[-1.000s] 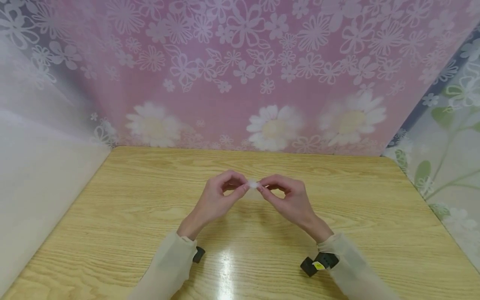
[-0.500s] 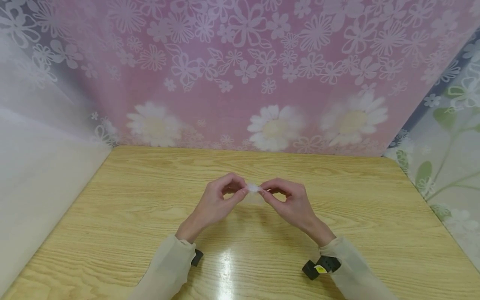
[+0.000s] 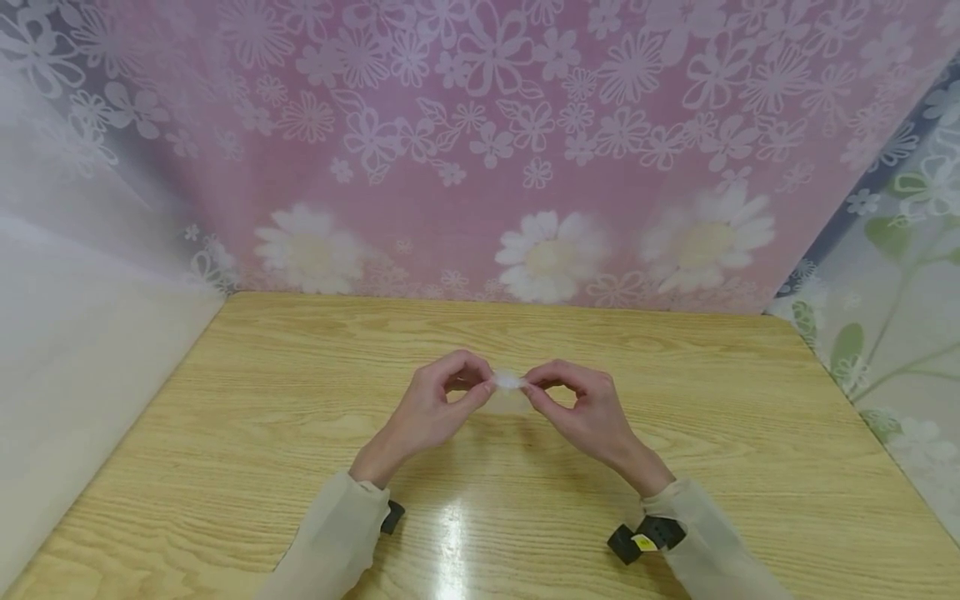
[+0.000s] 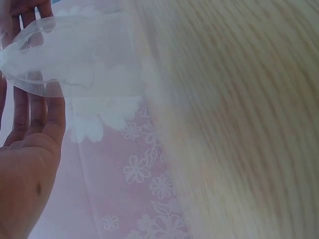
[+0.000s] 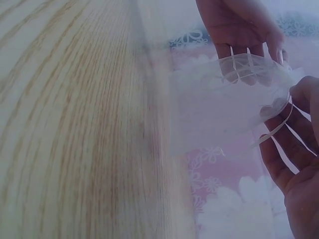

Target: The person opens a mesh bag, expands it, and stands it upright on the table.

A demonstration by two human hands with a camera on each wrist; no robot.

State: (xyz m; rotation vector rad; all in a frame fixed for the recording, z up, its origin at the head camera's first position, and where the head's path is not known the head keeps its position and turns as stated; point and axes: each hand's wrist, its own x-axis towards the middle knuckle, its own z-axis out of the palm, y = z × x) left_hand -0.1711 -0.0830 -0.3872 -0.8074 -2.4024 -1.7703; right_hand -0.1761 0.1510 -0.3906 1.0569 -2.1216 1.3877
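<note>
A sheer white drawstring pouch (image 3: 507,381) hangs between my two hands above the table. My left hand (image 3: 442,404) pinches its gathered top edge from the left, thumb against index finger. From the opposite side my right hand (image 3: 585,408) pinches the same edge. The see-through body of the pouch (image 4: 94,55) hangs below the fingers, and some fingers show through it in the left wrist view. A thin pale ribbon (image 5: 276,130) loops out beside the right fingers in the right wrist view.
Below lies a wood-grain table (image 3: 262,433) with a bright glare streak near the front. A pink flowered cloth (image 3: 420,192) stands along the back edge, with pale cloths at the left and right. Black camera straps (image 3: 660,533) circle both wrists.
Both hands have come slightly nearer the body and a little apart, so the strip of pouch between the fingertips looks wider. Each hand keeps its pinch.
</note>
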